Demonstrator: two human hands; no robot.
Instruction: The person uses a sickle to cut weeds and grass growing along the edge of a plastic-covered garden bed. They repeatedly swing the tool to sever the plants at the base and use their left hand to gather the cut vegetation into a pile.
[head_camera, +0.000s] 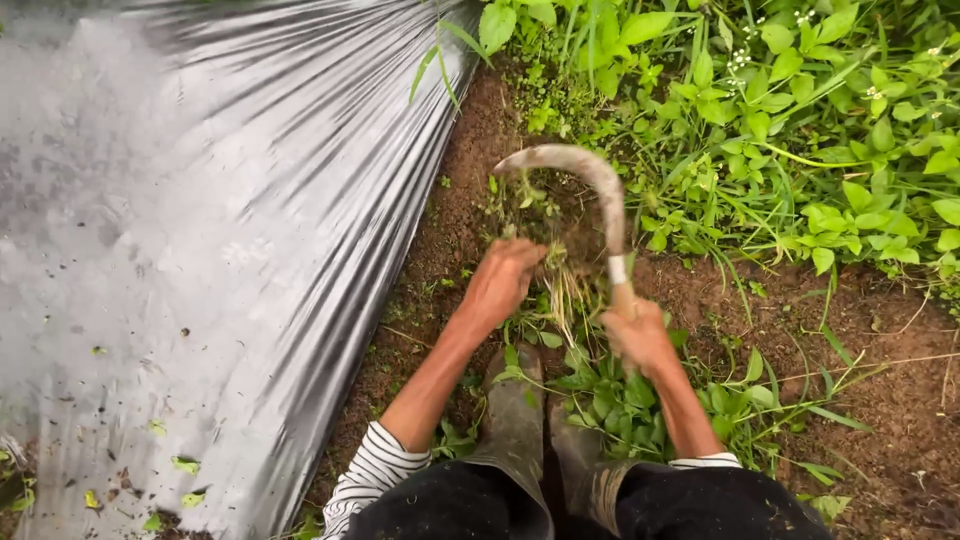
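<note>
muddy boots below outstretched arms, left hand fingers clutching weeds, right hand fisted around sickle

Shiny silver-grey plastic sheet with dark streaks and a few green leaf scraps, off to the left of the fingers. Reddish-brown soil all round them, bright green weeds with tiny white flowers beyond. The sickle blade is a dull pale grey-tan. Sleeves are white with thin black stripes, boots muddy olive, trousers black.
</note>
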